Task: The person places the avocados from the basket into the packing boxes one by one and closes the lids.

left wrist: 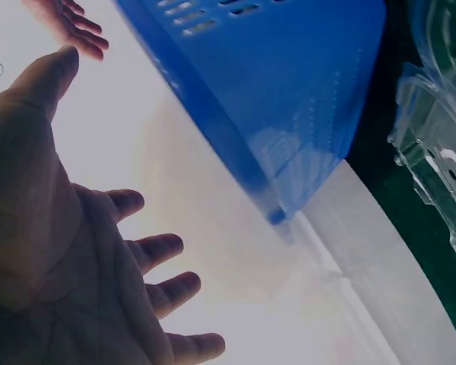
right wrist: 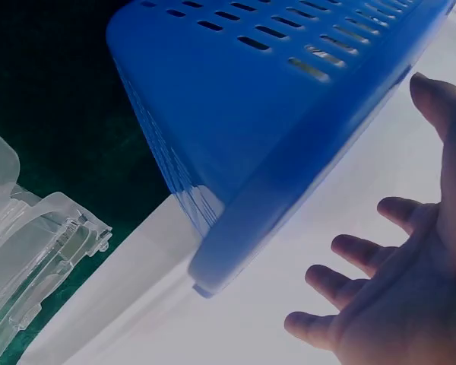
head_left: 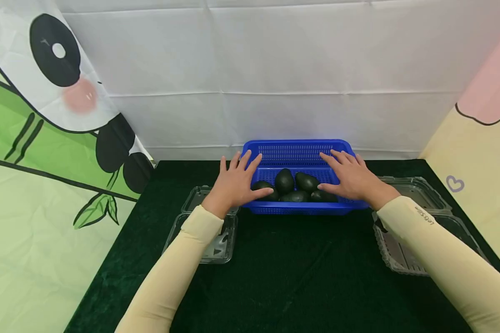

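A blue plastic basket point(head_left: 300, 209) with slotted walls stands at the back of the table, and several dark avocados point(head_left: 284, 181) lie in it. My left hand point(head_left: 234, 184) is spread over the basket's left end, fingers straight and apart. Over the right end hovers my right hand point(head_left: 350, 178), its fingers likewise extended. Neither palm holds anything. In the left wrist view the left hand point(left wrist: 83, 251) appears beside the basket wall point(left wrist: 289, 91), apart from it. The right wrist view has the right hand point(right wrist: 395, 258) clear of the rim point(right wrist: 289, 190).
An opened clear plastic clamshell box point(head_left: 216, 243) lies left of the basket. Another clear clamshell point(head_left: 404, 254) lies open on the right, partly behind the right sleeve. Dark green cloth point(head_left: 300, 277) covers the table. A white sheet point(head_left: 275, 69) hangs behind.
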Demonstrator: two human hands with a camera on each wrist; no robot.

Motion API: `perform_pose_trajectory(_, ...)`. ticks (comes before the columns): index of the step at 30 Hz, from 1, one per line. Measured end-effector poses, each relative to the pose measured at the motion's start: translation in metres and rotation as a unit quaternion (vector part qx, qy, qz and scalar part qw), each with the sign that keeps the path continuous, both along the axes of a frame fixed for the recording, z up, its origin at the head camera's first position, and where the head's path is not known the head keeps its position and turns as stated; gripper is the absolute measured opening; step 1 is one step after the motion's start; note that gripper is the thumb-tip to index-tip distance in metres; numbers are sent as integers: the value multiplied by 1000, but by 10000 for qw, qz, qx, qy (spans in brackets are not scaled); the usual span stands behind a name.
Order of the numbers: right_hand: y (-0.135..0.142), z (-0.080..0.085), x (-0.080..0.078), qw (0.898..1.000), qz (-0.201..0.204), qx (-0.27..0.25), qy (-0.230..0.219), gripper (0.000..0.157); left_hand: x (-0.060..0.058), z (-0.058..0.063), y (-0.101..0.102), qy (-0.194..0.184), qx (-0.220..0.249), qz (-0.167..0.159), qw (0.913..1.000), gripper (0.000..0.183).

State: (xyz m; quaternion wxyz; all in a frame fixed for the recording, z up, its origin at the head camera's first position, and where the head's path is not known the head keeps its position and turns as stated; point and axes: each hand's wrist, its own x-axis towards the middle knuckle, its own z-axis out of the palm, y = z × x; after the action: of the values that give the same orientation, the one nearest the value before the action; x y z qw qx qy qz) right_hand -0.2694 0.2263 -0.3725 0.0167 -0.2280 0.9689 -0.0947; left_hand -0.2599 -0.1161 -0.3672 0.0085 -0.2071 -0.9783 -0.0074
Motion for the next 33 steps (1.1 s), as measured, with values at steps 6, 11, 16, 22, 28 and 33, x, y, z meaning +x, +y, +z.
perform_pose_trajectory(6,-1,1,1,10000,52,5,-13,91,8,1,3,33,45,-72,10000,103)
perform_pose_trajectory(11,-6,1,1,9999,132,-21,-14,91,15,2,4,58,-53,-88,9999,103)
perform_pose_trajectory(16,-9,2,4,9995,294,-85,-108,89,20,3,4,6,-91,-80,9999,101)
perform_pose_trajectory(22,-10,5,5,9989,412,-137,-154,86,24,4,4,105,-85,-106,9999,101)
perform_pose_trajectory(28,-10,4,4,9984,442,-190,-306,84,26,5,2,135,-108,-61,9998,100)
perform_pose_trajectory(33,-11,0,3,9977,499,-209,-414,78,27,4,1,93,-112,-50,9999,101)
